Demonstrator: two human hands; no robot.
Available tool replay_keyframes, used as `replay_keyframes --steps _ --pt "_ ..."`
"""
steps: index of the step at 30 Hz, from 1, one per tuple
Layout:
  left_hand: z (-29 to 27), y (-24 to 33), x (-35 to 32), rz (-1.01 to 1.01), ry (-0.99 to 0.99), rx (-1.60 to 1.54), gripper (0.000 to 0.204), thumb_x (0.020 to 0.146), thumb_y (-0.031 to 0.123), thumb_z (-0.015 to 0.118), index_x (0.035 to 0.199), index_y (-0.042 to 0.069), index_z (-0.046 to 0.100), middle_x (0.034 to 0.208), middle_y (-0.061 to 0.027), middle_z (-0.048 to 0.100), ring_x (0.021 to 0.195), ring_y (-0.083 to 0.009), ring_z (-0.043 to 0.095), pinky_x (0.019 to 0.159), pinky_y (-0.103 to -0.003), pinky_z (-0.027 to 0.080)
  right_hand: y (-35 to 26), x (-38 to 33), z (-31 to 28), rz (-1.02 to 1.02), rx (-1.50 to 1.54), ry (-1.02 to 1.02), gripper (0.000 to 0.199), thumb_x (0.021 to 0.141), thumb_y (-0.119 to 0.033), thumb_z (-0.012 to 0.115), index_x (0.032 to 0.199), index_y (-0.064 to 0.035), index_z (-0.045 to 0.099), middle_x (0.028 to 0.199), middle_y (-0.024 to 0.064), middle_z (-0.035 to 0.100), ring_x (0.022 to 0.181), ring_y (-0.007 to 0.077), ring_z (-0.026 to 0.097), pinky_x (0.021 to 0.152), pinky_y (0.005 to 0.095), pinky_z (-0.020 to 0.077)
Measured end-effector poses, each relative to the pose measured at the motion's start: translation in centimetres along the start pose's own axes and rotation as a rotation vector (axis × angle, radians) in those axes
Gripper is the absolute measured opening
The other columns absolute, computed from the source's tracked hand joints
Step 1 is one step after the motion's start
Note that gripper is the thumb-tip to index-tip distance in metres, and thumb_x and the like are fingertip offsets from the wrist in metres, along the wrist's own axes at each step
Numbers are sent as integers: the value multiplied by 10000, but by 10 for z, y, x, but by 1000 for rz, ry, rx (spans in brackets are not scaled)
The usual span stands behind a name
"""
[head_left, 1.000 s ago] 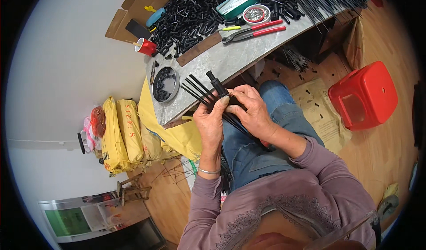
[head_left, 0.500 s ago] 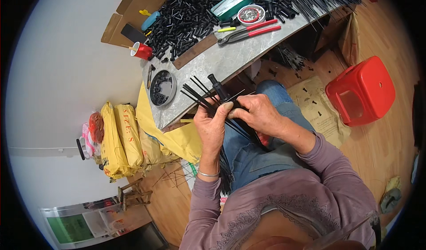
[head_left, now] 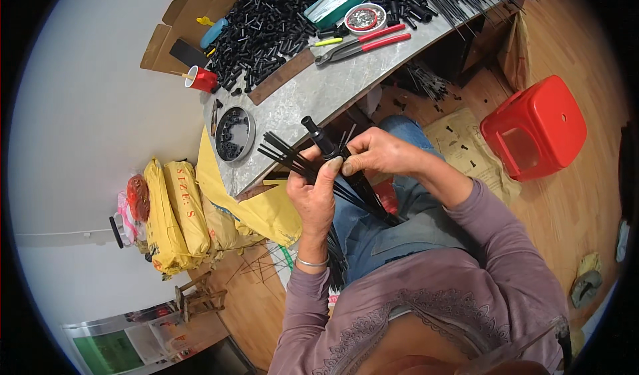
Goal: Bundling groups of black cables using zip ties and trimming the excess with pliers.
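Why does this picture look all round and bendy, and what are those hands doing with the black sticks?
The picture comes from a small camera worn on a person's head, looking down. Its lens sees very wide, so straight edges curve near the rim. The arms in purple sleeves at the bottom belong to that person, who sits with their knees by a grey table.

The left hand grips a bunch of thin black rods that fan out like a broom. The right hand pinches them beside a short black tube that pokes up from the bunch.

On the table lie a big heap of small black tubes, red-handled pliers, a round tin of black pieces, a green tray and a red cup. A red stool stands on the wooden floor, and yellow sacks lie to the left.
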State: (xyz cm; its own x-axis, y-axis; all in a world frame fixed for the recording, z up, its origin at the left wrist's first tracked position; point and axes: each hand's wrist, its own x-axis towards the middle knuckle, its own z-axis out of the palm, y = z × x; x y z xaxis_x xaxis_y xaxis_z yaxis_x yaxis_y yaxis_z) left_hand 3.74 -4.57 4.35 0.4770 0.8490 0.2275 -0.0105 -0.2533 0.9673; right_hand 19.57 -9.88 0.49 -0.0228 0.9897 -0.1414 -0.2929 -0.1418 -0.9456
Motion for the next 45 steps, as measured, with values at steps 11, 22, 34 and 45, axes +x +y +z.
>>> replay_keyframes --steps 11,22,34,45 --pt "-9 -2 11 -96 -77 80 308 841 78 688 1117 -38 613 959 -31 638 840 -87 569 754 -225 473 5 2 18 -69 -114 247 382 754 -280 765 602 -20 530 540 -31 444 546 55 367 467 275 321" --pt "-17 1 18 -258 -213 -297 292 788 40 703 1068 -15 643 944 -35 651 833 -112 594 791 -248 472 -1 8 7 93 11 -9 356 689 -307 810 627 -48 573 577 -13 513 564 83 498 516 246 416" --pt "-18 -16 25 -229 -72 -389 278 798 79 731 1030 -5 604 925 -38 627 825 -113 577 772 -244 470 8 9 17 -44 0 152 368 758 -328 769 660 -12 607 552 0 521 535 64 455 461 248 357" --pt "-12 -17 19 -178 -3 -397 229 815 61 718 1011 20 608 918 -23 626 805 -105 575 757 -237 464 -2 1 25 -121 -156 250 381 732 -318 776 637 7 602 528 23 522 543 66 453 490 282 385"
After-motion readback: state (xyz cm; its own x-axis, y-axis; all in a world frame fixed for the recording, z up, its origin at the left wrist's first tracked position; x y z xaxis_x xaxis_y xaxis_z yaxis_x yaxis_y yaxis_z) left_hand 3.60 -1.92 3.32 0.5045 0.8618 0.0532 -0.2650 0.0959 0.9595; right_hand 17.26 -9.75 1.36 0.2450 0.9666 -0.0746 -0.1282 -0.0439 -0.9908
